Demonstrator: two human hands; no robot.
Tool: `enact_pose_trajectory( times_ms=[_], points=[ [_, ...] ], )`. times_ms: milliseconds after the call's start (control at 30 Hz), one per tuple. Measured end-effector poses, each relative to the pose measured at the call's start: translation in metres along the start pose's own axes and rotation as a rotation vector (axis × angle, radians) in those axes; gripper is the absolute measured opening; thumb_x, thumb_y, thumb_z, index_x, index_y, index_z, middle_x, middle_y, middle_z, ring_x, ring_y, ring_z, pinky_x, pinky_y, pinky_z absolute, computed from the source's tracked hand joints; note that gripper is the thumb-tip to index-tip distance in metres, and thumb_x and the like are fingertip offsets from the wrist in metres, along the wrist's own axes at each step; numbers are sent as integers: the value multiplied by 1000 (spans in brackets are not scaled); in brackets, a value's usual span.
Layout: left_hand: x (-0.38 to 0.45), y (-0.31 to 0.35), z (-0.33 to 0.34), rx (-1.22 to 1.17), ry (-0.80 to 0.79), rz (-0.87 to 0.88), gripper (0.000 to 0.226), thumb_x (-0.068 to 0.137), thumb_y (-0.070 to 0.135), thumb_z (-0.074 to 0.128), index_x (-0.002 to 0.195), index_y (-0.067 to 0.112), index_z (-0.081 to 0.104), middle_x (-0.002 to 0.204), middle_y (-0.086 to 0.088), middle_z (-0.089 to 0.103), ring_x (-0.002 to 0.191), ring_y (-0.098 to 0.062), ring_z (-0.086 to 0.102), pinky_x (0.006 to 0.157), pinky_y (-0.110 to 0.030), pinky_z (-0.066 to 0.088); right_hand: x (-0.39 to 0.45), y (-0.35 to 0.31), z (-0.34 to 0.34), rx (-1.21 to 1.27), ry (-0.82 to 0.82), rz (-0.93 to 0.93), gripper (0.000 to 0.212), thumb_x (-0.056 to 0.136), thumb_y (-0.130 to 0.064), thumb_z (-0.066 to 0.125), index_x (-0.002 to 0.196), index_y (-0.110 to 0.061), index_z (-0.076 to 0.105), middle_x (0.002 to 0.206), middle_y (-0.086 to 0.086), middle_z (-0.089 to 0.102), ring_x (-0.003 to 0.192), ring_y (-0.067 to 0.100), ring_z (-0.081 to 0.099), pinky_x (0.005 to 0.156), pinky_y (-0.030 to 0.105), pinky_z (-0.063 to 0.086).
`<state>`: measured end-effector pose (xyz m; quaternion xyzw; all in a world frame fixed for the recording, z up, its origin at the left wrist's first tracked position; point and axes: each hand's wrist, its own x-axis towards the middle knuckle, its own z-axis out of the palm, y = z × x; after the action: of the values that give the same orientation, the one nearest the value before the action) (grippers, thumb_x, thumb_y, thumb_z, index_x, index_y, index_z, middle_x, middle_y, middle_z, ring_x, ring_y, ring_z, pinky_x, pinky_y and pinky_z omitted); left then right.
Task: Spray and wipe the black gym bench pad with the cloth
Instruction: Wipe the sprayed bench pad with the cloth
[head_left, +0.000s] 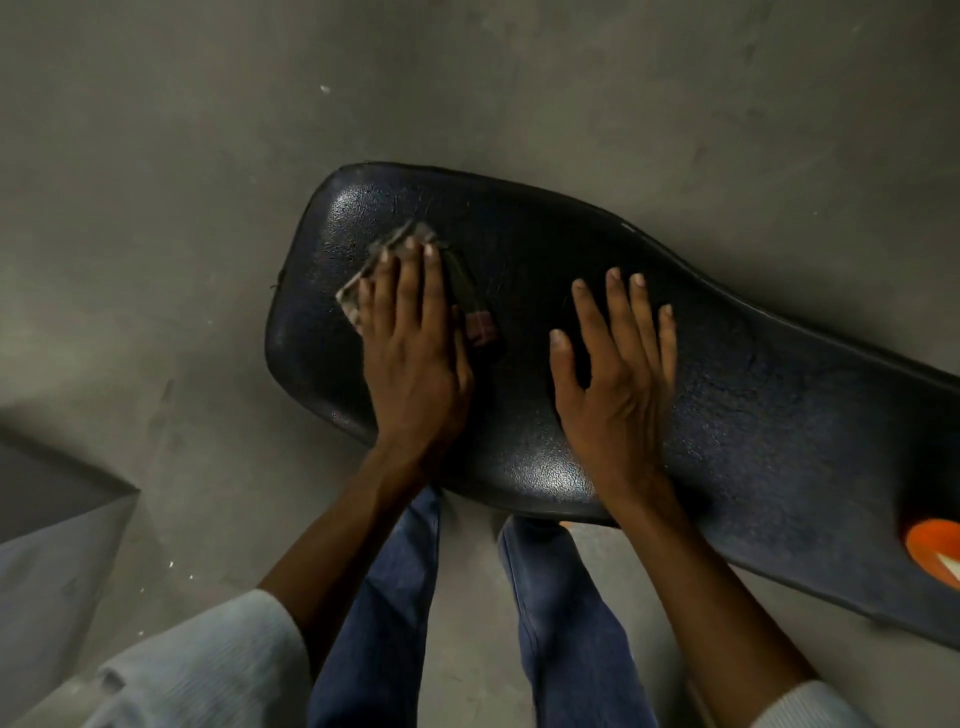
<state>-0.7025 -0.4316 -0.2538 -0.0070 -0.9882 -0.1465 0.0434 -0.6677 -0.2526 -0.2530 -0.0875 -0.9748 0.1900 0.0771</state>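
Observation:
The black gym bench pad (727, 415) stretches from the centre toward the lower right, its wide rounded end at the left. A folded checked cloth (363, 270) lies flat on that wide end. My left hand (415, 358) presses flat on the cloth, fingers spread over it, with cloth edges showing beyond the fingertips and beside the thumb. My right hand (613, 374) rests palm down on the bare pad to the right, fingers apart, holding nothing. No spray bottle is in view.
An orange and white object (935, 545) sits on the pad at the right edge of the frame. Grey concrete floor (208, 130) surrounds the bench. A grey angled block (47, 519) stands at the lower left. My legs in blue jeans (561, 623) are below the pad.

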Motion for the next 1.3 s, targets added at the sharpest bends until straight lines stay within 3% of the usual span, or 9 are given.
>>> enact_pose_trajectory(
  times_ms=[233, 500, 700, 833, 1000, 1100, 1233, 1300],
  points=[
    [13, 23, 9, -8, -17, -19, 65, 105, 31, 42, 165, 9, 28, 172, -14, 27, 162, -32, 19, 133, -50, 12, -5, 27, -13, 6, 43, 51, 47, 113, -34, 53, 156, -17, 57, 169, 11, 46, 163, 29, 35, 134, 55, 23],
    [-2, 94, 28, -56, -153, 290, 67, 106, 41, 37, 163, 7, 32, 170, -15, 32, 160, -34, 23, 132, -52, 15, -11, 49, -24, 7, -34, 47, 46, 110, -23, 51, 155, -18, 57, 169, 9, 46, 163, 28, 33, 133, 58, 25],
    [-3, 97, 28, -2, -172, 311, 68, 105, 39, 35, 164, 8, 30, 172, -14, 28, 162, -33, 19, 131, -52, 16, -13, 70, -44, 5, -6, 47, 46, 111, -29, 53, 155, -19, 57, 169, 8, 46, 163, 27, 34, 135, 54, 22],
    [-11, 121, 31, 0, -208, 295, 70, 109, 48, 12, 165, 8, 26, 173, -14, 23, 163, -31, 14, 132, -52, 12, -24, 91, -51, -18, 25, 144, 45, 111, -31, 54, 154, -19, 59, 170, 8, 46, 163, 26, 33, 134, 55, 23],
    [-25, 140, 47, 56, -226, 376, 74, 106, 49, 38, 165, 8, 24, 173, -15, 24, 163, -32, 15, 133, -51, 12, -42, 113, -51, -41, 41, 200, 48, 112, -34, 52, 157, -19, 55, 170, 10, 44, 164, 28, 32, 133, 57, 24],
    [-29, 148, 49, 67, -233, 416, 77, 104, 53, 34, 165, 7, 23, 173, -15, 23, 162, -32, 16, 133, -51, 12, -47, 118, -49, -51, -3, 177, 51, 114, -37, 46, 161, -20, 49, 173, 11, 40, 165, 29, 28, 135, 56, 19],
    [-32, 157, 47, 85, -256, 412, 78, 103, 54, 27, 166, 7, 21, 174, -16, 20, 163, -31, 13, 133, -50, 10, -48, 124, -58, 37, 33, 193, 48, 112, -31, 52, 158, -17, 53, 172, 12, 42, 165, 29, 29, 136, 55, 20],
    [-36, 162, 48, 92, -255, 410, 74, 105, 48, 32, 166, 8, 21, 174, -16, 21, 163, -31, 13, 134, -50, 9, -53, 130, -65, 54, 69, 224, 47, 111, -28, 54, 157, -16, 55, 171, 11, 43, 165, 29, 30, 135, 56, 21]
  ],
)
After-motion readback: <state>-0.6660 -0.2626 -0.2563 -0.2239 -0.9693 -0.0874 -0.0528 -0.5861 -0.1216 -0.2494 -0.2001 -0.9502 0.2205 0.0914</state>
